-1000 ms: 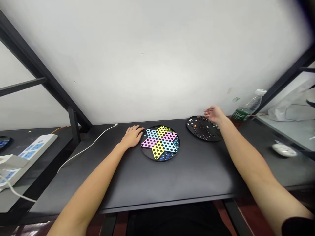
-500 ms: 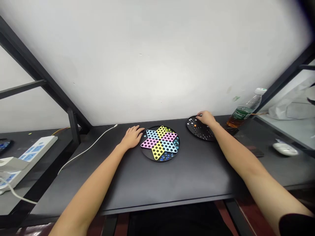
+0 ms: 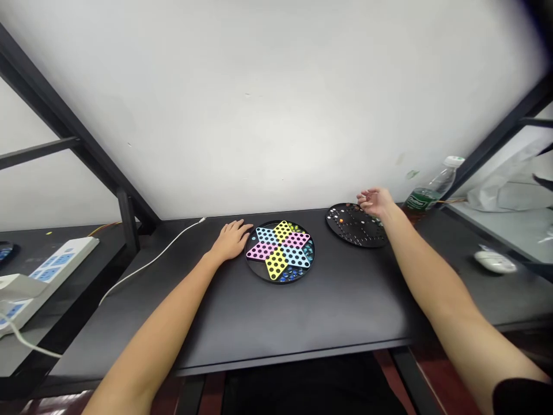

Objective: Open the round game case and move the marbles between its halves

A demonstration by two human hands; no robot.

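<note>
My left hand [image 3: 232, 239] lies flat on the dark desk, fingers spread, close to the left rim of a round Chinese checkers board [image 3: 280, 253]. The board carries a pink, blue and yellow star with holes. Yellow, teal and blue marbles [image 3: 290, 274] sit in the compartments along its right and lower sides. My right hand [image 3: 375, 202] is raised over the right back edge of a second, black round board [image 3: 356, 233], its fingers loosely curled and apart. I see nothing between them. A small orange piece [image 3: 341, 221] and several white pieces [image 3: 336, 217] lie on that board.
A tilted-looking green-labelled bottle [image 3: 432, 187] stands behind my right forearm. A white mouse [image 3: 495, 261] lies at the right. At the left are a white cable [image 3: 159, 253] and a power strip [image 3: 56, 268]. A white wall [image 3: 259, 115] rises behind the desk.
My right hand has lifted off the black board's back edge and moved to the right, its fingers loosening from a pinch. The left hand stays in place.
</note>
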